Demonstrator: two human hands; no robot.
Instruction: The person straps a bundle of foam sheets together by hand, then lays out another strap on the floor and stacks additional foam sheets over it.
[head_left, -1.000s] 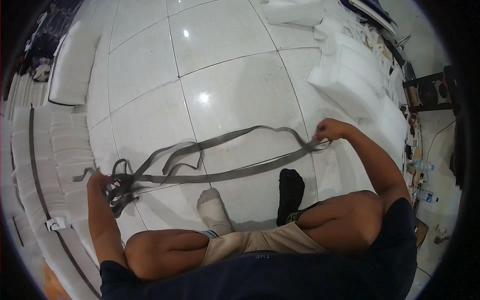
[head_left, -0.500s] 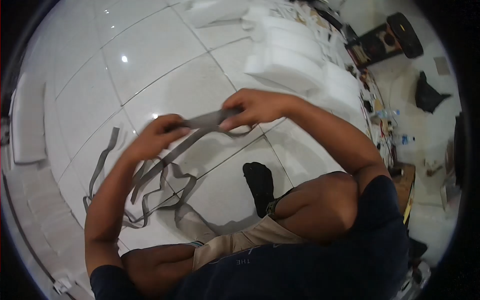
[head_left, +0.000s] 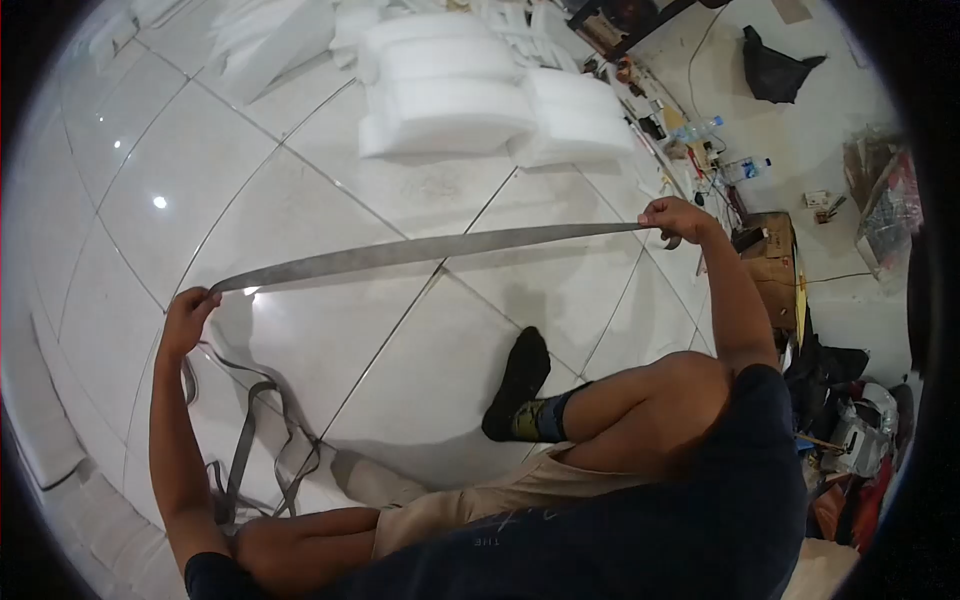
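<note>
A long grey strap (head_left: 430,248) stretches between my two hands above the white tiled floor. My left hand (head_left: 190,312) pinches its left end, fingers closed. At the right, my right hand (head_left: 676,221) grips the other end, and a short bit of strap hangs below the fingers. More grey strap (head_left: 243,440) lies in loose loops on the floor under my left forearm, partly hidden by it. Whether it joins the stretched length cannot be made out.
White padded blocks (head_left: 450,105) lie stacked beyond the strap. Plastic bottles (head_left: 748,168) and a brown box (head_left: 772,262) are at the right. A black bag (head_left: 776,66) rests farther back. White cushions line the left edge. My black-socked foot (head_left: 520,380) is in front.
My hands were close together half a second ago and are now wide apart, with the strap drawn out between them. The view has turned to the right.
</note>
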